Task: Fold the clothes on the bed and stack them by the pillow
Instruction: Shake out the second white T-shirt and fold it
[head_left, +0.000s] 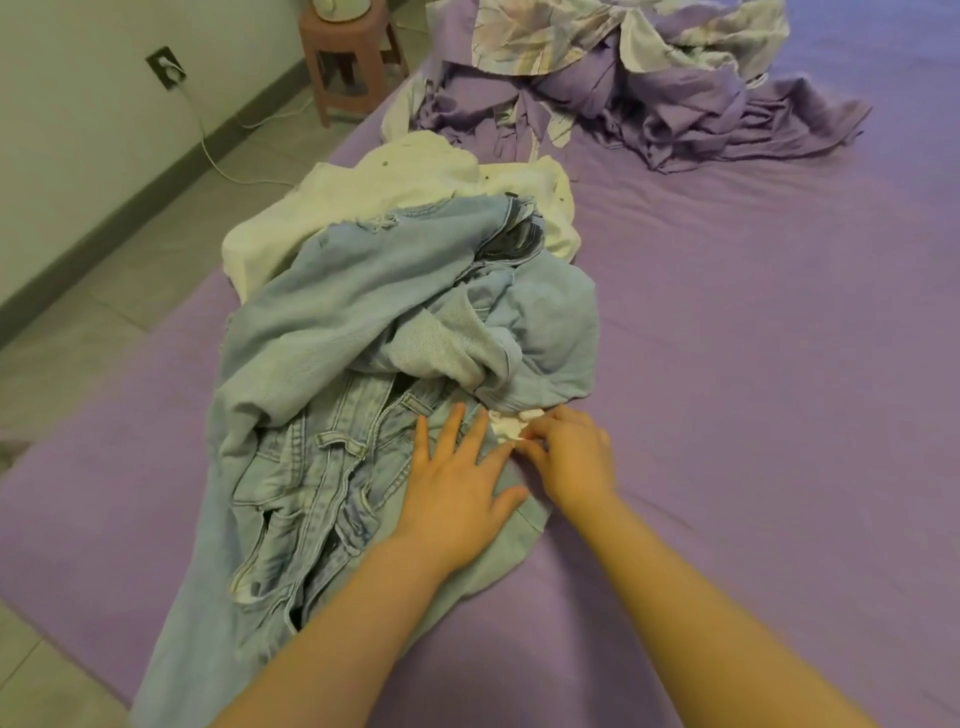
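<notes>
A heap of light blue jeans (332, 457) lies crumpled on the purple bed (753, 364), with a second pale denim piece (395, 291) draped over it. A white garment (395, 192) lies behind the heap. My left hand (457, 483) rests flat on the denim with fingers spread. My right hand (569, 452) pinches a small white pocket lining (506, 423) at the jeans' right edge.
A rumpled purple and floral sheet pile (649, 78) sits at the far end of the bed. A pink stool (348, 57) stands on the tiled floor at the left, near a wall socket (166, 67) with a white cable. Bare mattress stretches to the right.
</notes>
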